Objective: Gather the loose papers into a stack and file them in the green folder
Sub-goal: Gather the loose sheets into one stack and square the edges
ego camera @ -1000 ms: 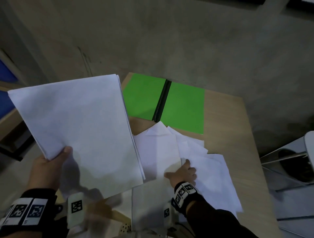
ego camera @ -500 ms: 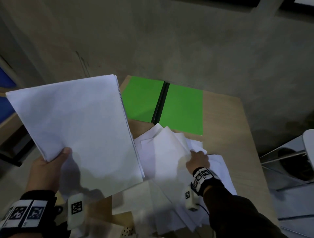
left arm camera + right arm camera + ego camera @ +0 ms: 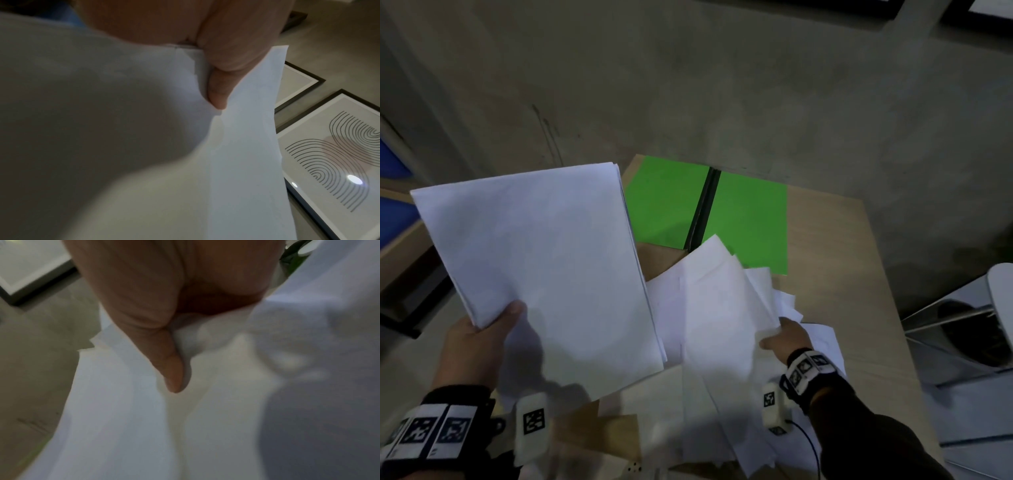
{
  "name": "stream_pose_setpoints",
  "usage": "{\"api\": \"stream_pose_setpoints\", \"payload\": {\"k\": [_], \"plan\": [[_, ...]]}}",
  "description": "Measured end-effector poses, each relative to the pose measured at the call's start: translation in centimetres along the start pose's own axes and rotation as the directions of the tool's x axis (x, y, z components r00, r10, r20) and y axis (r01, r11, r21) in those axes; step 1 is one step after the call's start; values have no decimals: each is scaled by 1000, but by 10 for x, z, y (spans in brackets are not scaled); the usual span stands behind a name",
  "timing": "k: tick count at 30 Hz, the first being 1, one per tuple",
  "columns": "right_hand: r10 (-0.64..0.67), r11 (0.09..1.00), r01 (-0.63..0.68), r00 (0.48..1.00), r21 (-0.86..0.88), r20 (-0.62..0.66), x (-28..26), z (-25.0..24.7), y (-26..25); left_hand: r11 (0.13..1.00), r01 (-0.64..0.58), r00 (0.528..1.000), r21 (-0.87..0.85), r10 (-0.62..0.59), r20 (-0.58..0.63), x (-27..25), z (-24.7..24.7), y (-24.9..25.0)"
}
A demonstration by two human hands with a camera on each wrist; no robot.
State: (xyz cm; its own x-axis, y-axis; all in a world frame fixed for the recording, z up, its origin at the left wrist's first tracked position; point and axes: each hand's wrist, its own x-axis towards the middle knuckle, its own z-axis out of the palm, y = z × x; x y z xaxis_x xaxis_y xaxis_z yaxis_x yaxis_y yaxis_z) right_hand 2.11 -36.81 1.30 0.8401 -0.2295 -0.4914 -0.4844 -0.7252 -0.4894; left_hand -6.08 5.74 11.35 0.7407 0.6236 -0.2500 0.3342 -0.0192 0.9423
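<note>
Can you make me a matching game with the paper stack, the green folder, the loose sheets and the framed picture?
Things:
1. paper stack
2. green folder
3. loose sheets
4. framed picture

Where or how:
A. lying open on the table
B. on the floor, with curved black lines
C. held up by the left hand
D. being lifted by the right hand

Pairs: 1-C, 2-A, 3-D, 4-B

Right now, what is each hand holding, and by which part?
Left hand grips the gathered paper stack at its near left corner. Right hand pinches lifted loose sheets at their right edge.
</note>
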Motion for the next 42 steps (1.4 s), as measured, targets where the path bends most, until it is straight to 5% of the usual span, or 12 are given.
{"api": "stream_pose_setpoints", "payload": {"k": [5,9,16,20,22,25,29,35,42], "plan": [[-39,946,44,999,320,-25,-24,-47,9,995,-43,998,86,38,55,3,0,-1],[-86,765,121,993,632,-87,-53,-91,11,995,-43,996,94,35,83,2,6,-1],[-432,514,385,888,767,-156,-100,-132,-30,993,-8,981,119,-15,194,-13,51,11],[-503,362,352,854,863,-137,-109,-120,-59,998,45,949,39,-55,310,-21,81,9],[-463,383,288,882,878,-87,-106,-107,-67,996,90,929,19,-91,360,-28,94,12],[-322,535,242,944,810,-70,-96,-82,-70,991,132,896,3,-120,427,-37,106,15],[-239,694,230,967,683,-82,-92,-57,-71,997,21,875,70,-52,481,-49,108,28],[-281,677,182,959,713,21,-84,-51,-73,996,-45,797,72,-8,604,-55,108,33],[-321,635,408,912,656,-257,-99,-53,-86,976,-195,669,-93,202,716,-60,113,35]]}}
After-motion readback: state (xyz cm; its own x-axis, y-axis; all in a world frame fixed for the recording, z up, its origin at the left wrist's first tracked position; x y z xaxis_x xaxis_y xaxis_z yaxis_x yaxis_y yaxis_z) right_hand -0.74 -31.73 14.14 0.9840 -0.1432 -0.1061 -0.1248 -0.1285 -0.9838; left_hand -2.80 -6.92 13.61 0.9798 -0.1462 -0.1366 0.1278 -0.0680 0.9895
